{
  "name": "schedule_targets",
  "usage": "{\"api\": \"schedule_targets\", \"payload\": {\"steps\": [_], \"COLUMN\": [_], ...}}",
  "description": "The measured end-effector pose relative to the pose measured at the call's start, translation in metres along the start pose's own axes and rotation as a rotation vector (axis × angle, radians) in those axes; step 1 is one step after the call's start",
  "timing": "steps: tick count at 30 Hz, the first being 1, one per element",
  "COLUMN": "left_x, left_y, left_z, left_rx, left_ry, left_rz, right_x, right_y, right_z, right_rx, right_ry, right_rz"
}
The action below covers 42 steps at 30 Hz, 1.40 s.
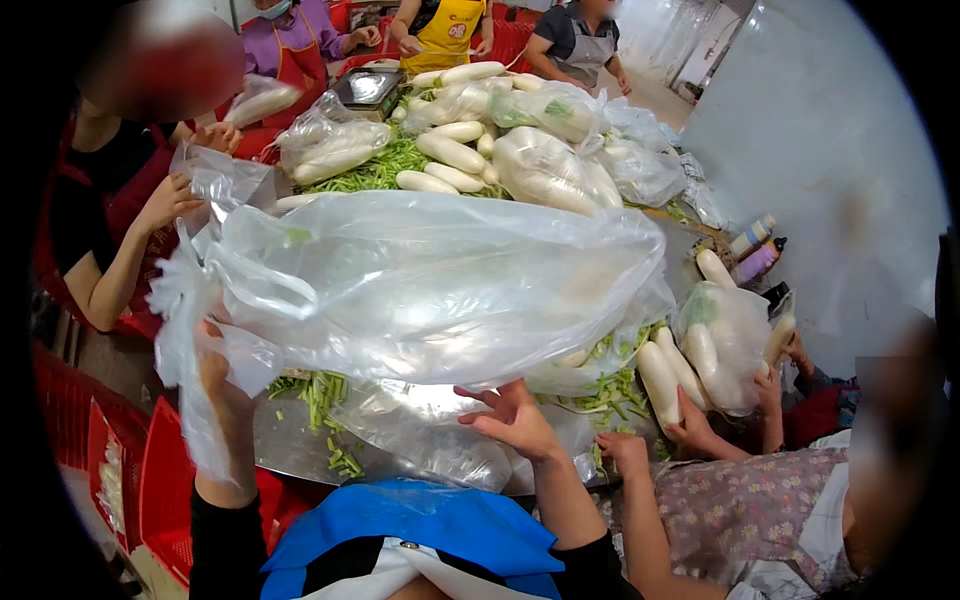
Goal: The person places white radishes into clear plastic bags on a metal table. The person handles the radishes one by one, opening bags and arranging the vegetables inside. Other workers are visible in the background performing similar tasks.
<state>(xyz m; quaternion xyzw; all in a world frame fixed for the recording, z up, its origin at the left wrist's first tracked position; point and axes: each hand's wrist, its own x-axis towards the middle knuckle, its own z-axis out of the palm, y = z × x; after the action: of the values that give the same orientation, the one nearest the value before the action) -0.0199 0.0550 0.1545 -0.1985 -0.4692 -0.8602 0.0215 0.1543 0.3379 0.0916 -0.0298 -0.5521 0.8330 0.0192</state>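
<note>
My left hand (214,364) grips the gathered top of a large clear plastic bag (442,277), whose handles and edge cover part of the fingers. The bag is puffed out and spans the picture from left to right above the metal table (292,442). Below the bag's lower edge is my right hand (514,420), fingers spread and palm turned up, holding nothing. A flattened clear plastic bag (442,442) lies on the table beneath it. Cut green stems (322,401) lie near my left wrist. Beyond the large bag are peeled-looking white radishes (450,152), some loose and some bagged.
Across the table lie bagged white radishes (540,169) and a scale (367,88). Co-workers stand around it; one at the right has hands by loose radishes (660,382) and a filled bag (724,345). Bottles (757,261) stand at the right edge. Red plastic crates (161,487) are at lower left.
</note>
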Motion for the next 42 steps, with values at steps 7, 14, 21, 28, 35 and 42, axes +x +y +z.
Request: {"api": "schedule_targets", "payload": {"steps": [7,14,21,28,35,42], "left_x": [-0.021,-0.061,-0.092,-0.117,-0.115,-0.111], "left_y": [-0.026,-0.038,-0.086,-0.087,-0.085,-0.084], "left_z": [-0.026,0.060,0.057,0.089,0.099,0.060], "left_rx": [-0.201,0.438,0.590,0.381,0.408,0.385], "left_ry": [-0.342,-0.625,-0.844,-0.991,-1.206,-0.843], "left_rz": [-0.248,-0.703,-0.255,-0.496,-0.464,-0.766], "right_x": [-0.018,-0.016,-0.050,-0.103,-0.150,-0.155], "right_y": [0.007,0.039,0.044,0.087,0.100,0.100], "right_z": [-0.014,-0.027,0.018,0.020,0.036,0.097], "right_rx": [0.636,0.201,-0.663,-0.646,-0.572,-0.024], "right_ry": [0.048,0.300,0.147,0.199,0.360,0.601], "right_rz": [-0.236,-0.157,-0.030,-0.001,0.043,-0.220]}}
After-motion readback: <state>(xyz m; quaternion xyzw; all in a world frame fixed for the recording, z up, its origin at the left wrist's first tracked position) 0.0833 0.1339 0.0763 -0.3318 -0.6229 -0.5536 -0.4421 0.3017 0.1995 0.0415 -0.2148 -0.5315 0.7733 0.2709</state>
